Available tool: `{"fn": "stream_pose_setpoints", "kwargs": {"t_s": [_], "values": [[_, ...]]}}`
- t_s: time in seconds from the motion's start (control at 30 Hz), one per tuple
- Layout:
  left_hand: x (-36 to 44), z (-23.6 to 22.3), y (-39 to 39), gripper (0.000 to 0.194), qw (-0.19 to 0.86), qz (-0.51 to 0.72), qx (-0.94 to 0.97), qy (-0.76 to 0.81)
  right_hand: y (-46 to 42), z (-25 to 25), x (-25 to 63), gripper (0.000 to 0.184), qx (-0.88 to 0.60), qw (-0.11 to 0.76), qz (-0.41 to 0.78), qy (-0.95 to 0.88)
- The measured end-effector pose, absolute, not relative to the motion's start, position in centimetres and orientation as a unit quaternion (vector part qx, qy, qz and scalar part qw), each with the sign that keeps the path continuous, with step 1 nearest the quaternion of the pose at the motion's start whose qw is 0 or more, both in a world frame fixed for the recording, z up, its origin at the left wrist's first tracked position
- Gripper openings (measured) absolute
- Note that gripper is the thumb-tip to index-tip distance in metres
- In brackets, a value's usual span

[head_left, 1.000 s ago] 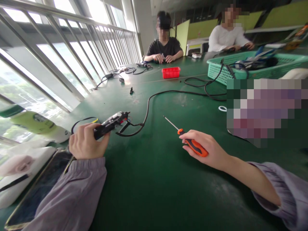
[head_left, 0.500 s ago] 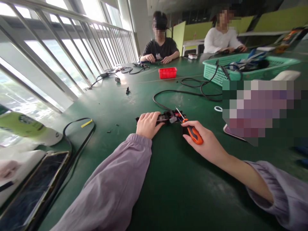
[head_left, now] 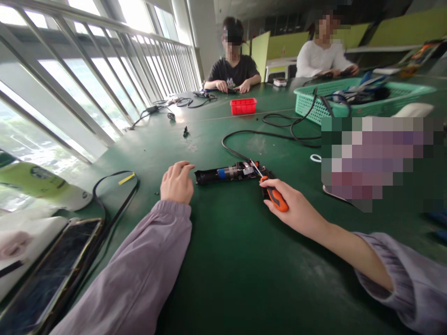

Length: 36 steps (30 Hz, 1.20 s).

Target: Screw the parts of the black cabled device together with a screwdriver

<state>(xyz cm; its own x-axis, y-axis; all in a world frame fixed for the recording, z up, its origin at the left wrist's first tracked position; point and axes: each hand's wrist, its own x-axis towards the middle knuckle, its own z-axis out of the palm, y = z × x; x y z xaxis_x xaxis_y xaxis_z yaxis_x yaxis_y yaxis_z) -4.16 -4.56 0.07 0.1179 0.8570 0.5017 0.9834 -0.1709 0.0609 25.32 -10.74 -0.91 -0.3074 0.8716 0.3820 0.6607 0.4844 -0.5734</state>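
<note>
On the green table lies an opened black corded device [head_left: 226, 174], long and tube-shaped, with a blue and silver cylindrical part and small wires showing inside. My right hand [head_left: 296, 202] is closed round an orange and black screwdriver [head_left: 277, 197]. The screwdriver's metal shaft slants up to the left, its tip over the device's right end. Just left of the device, apart from it, my left hand [head_left: 177, 184] hovers low over the table or rests on it. Its fingers are bent loosely and hold nothing that I can see; the area beneath them is hidden.
A black cable [head_left: 244, 133] runs from the device toward a green basket [head_left: 310, 106] of tools and cords. Beyond stand a red tray [head_left: 243, 106] and a small black part [head_left: 186, 132]. A phone [head_left: 52, 274] and strap lie left. Two people sit across the table.
My left hand has let go of the device and moved left, uncovering its left half. The screwdriver has shifted slightly left and down in my right hand.
</note>
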Motion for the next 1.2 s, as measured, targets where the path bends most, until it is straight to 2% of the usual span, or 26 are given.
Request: {"fn": "stream_pose_setpoints", "kwargs": {"t_s": [0.07,0.23,0.6,0.77,0.93,1.07,1.2], "values": [[-7.2,0.1,-4.9,0.047,0.146,-0.199,-0.726,-0.642,-10.7,-1.0,25.4,0.033,-0.477,0.339,0.152,-0.797],[-11.7,0.2,-5.9,0.057,0.045,-0.153,-0.781,-0.604,-10.6,-1.1,25.4,0.033,-0.467,0.344,0.147,-0.802],[-16.5,0.6,-9.2,0.038,0.041,-0.095,-0.781,-0.616,-10.5,-1.1,25.4,0.033,-0.465,0.329,0.150,-0.808],[-17.2,0.5,-10.6,0.036,0.096,-0.069,-0.774,-0.622,-10.6,-1.1,25.4,0.034,-0.461,0.328,0.145,-0.812],[-14.1,0.0,-11.8,0.039,0.166,-0.082,-0.763,-0.620,-10.6,-1.2,25.3,0.033,-0.467,0.330,0.145,-0.808],[-7.9,-0.2,-12.2,0.031,0.145,-0.137,-0.843,-0.500,-10.7,-1.0,25.1,0.030,-0.480,0.331,0.166,-0.796],[-0.4,-0.5,-10.9,0.029,0.111,-0.139,-0.893,-0.413,-10.8,-0.6,25.0,0.030,-0.510,0.359,0.194,-0.757]]}}
